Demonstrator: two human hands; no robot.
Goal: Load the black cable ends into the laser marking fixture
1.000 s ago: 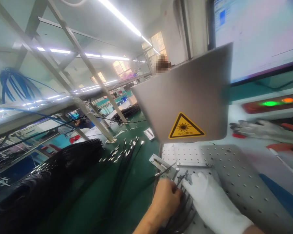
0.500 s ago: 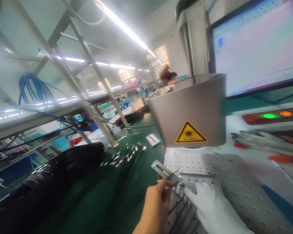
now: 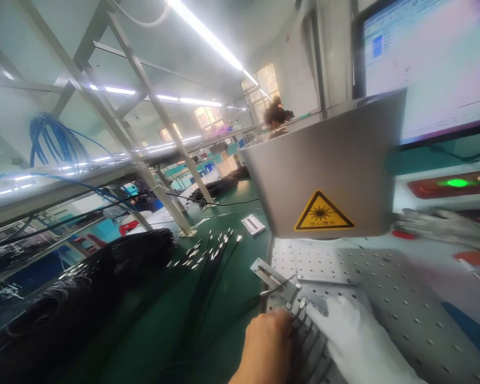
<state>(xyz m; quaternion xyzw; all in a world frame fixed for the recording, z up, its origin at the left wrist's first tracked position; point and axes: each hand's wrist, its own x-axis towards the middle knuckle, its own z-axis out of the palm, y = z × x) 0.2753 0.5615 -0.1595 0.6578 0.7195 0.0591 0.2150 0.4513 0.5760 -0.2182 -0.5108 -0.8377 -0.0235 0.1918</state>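
My bare left hand point(image 3: 267, 341) is closed, knuckles up, over the black cables point(image 3: 312, 341) just below a metal fixture; its fingertips are hidden. In a white glove, my right hand point(image 3: 354, 333) grips the right end of that slotted metal fixture point(image 3: 275, 278), finger against the cable ends. Silver connectors point(image 3: 302, 303) sit in a row along the fixture's near edge. One loose cable end point(image 3: 267, 293) lies across the fixture's left part. Beneath is a perforated metal plate point(image 3: 400, 298).
A grey laser housing point(image 3: 332, 160) with a yellow warning triangle overhangs the plate. On the green table lie loose cables point(image 3: 220, 250), a white slotted piece point(image 3: 253, 225) and a large black cable bundle point(image 3: 116, 266). Gloves point(image 3: 444, 226) lie right, below a monitor point(image 3: 432, 69). A person point(image 3: 277, 114) is behind.
My left hand has drawn back from the fixture's middle, down toward the cables, uncovering connectors and a loose cable end. My right hand stays at the fixture. The camera view has shifted slightly.
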